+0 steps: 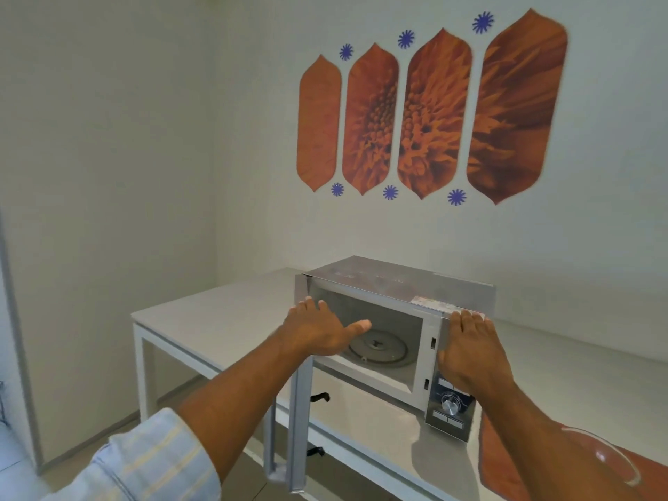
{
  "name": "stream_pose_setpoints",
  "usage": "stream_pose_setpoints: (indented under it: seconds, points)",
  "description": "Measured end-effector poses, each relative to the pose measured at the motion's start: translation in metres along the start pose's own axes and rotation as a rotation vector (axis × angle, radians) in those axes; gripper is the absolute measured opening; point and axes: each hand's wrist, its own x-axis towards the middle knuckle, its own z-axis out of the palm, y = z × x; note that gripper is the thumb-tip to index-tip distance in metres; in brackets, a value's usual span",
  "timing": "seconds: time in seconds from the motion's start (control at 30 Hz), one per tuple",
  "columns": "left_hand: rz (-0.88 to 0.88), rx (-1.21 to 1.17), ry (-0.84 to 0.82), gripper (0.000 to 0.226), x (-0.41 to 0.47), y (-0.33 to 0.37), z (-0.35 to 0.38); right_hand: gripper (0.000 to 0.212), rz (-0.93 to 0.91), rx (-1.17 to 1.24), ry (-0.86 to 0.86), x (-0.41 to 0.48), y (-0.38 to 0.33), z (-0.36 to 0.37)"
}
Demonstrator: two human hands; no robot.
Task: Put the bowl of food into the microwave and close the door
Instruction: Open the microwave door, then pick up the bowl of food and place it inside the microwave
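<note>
Both your hands are spread and empty: left hand (318, 329) at the open silver microwave (394, 341), right hand (470, 350) bracing it; fetch the clear glass bowl (611, 461) level.

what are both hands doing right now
Left hand: open, on the top of the microwave door, holding nothing.
Right hand: open, flat against the microwave, holding nothing.

A white surface (217, 320) on white legs stands in the corner of pale walls; four orange flower-print panels (426, 113) hang on the far wall, small blue starburst stickers (406, 39) dotted above and below them; an orange mat (502, 461) lies at the surface's near right.
</note>
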Motion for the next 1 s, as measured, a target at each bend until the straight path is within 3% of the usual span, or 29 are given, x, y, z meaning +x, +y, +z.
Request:
stream_pose_setpoints:
  seconds: [0.4, 0.87, 1.0]
  points:
    - [-0.201, 0.286, 0.113, 0.131, 0.001, -0.045, 0.011, 0.08, 0.016, -0.103, 0.05, -0.002, -0.004, 0.006]
    - [-0.114, 0.206, 0.326, 0.128, 0.009, -0.103, 0.028, 0.076, 0.067, -0.069, 0.045, 0.0, -0.012, 0.01]
    - [-0.091, 0.102, 0.464, 0.125, 0.015, -0.101, 0.029, 0.075, 0.081, -0.03, 0.038, 0.0, -0.014, 0.004]
